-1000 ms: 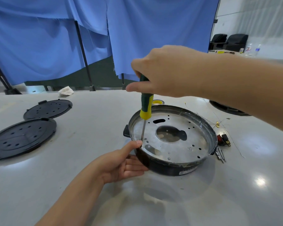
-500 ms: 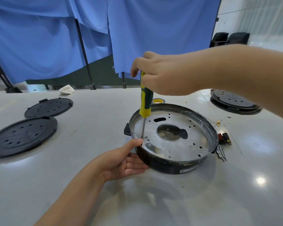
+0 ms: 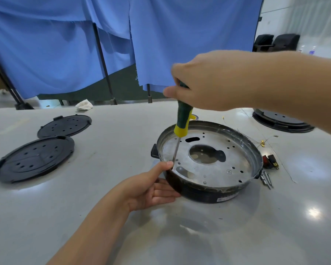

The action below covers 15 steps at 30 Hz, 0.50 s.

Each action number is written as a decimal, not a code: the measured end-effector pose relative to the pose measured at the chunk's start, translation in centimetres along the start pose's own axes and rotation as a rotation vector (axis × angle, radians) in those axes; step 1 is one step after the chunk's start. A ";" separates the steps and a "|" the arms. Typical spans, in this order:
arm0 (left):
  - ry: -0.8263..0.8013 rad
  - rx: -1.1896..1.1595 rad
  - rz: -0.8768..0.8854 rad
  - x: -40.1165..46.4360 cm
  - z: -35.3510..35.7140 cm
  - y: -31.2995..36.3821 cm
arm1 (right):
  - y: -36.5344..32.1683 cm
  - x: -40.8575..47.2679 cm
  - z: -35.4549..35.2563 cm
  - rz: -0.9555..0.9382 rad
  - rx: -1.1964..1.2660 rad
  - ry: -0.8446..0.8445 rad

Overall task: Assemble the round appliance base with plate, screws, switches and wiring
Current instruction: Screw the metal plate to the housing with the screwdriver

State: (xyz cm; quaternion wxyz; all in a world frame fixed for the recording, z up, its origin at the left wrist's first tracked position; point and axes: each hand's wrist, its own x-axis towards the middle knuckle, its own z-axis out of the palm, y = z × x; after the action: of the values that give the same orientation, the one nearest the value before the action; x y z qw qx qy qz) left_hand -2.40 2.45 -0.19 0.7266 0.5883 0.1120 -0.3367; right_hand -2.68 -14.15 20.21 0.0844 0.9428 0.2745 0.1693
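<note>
The right hand [image 3: 208,81] is clamped round the top of a green-and-yellow screwdriver [image 3: 182,121], held nearly upright with its tip down at the near-left edge of the metal plate [image 3: 218,169]. The left hand [image 3: 151,188] cups the near-left wall of the round appliance base [image 3: 208,194], thumb hooked over the rim beside the tip, fingers loosely curled against the side.

The base stands on the grey table [image 3: 103,217] with the plate already seated inside it. I judge the fastening under way: a screw is likely being driven here, though its head is hidden. Right of the base lie spare screws [image 3: 266,178], red switches [image 3: 269,161] and thin wires [image 3: 264,142], all unfitted, so much remains. Black perforated covers [image 3: 34,159] lie well left of the base.
</note>
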 end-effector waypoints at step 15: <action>0.009 0.005 0.004 -0.1 0.1 -0.1 | 0.1 0.6 0.1 0.023 0.007 -0.110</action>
State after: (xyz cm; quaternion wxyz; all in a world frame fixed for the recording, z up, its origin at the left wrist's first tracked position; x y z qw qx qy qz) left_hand -2.55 2.37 -0.13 0.7255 0.5917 0.1132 -0.3329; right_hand -2.15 -13.91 20.33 0.0941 0.9540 0.2594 0.1171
